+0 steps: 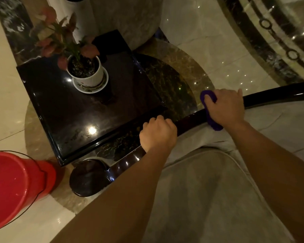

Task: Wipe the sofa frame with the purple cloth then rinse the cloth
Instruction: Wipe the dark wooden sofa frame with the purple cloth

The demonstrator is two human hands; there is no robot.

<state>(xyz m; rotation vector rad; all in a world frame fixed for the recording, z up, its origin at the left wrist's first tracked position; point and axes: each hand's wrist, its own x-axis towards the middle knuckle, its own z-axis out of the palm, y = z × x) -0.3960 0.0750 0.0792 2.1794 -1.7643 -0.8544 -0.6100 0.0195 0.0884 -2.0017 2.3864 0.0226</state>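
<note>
- A red bucket (16, 188) stood near a black side table (88, 111) bearing a potted plant (85, 71).
- The left hand (158, 134) gripped the dark sofa frame (270, 95); the right hand (226, 107) pressed the purple cloth (212, 123) onto it.

Both forearms are bare up to the near edge of the view, and no sleeve shows on them. The left hand (158, 133) and the right hand (225, 106) wear no glove, ring or watch.

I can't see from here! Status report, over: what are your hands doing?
Right hand pressing purple cloth on sofa frame. Left hand gripping frame, no cloth. Red bucket waiting at left. Nothing blocking, over.
</note>
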